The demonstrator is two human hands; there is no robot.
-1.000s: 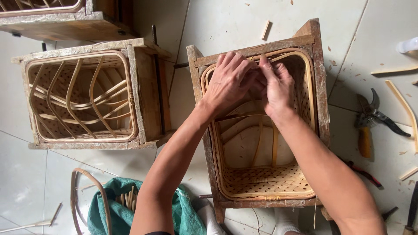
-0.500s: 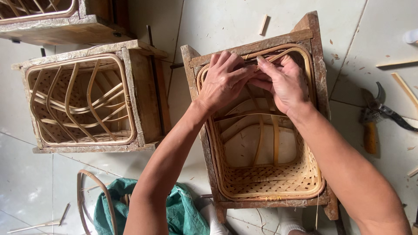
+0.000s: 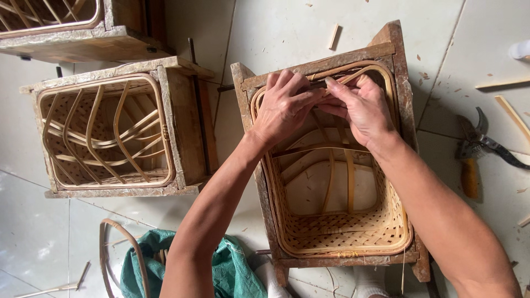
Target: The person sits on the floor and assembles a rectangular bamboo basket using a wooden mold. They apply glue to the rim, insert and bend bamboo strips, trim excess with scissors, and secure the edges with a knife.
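Both the left hand (image 3: 284, 107) and right hand (image 3: 361, 110) pinch a thin tan bamboo strip (image 3: 353, 76). It lies under their fingertips, along the far rim of the woven bamboo basket (image 3: 342, 232)

Feed bright on my end, soft even daylight, no hard shadows. Pale floor tiles (image 3: 287, 33) slightly washed out, mild sheen. I see sharp focus mid-frame, slight wide-angle stretch near corners, no motion blur.

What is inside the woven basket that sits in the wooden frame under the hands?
Inside the woven basket only bent cane strips show. The left hand and right hand cover its far rim, so that part stays hidden.
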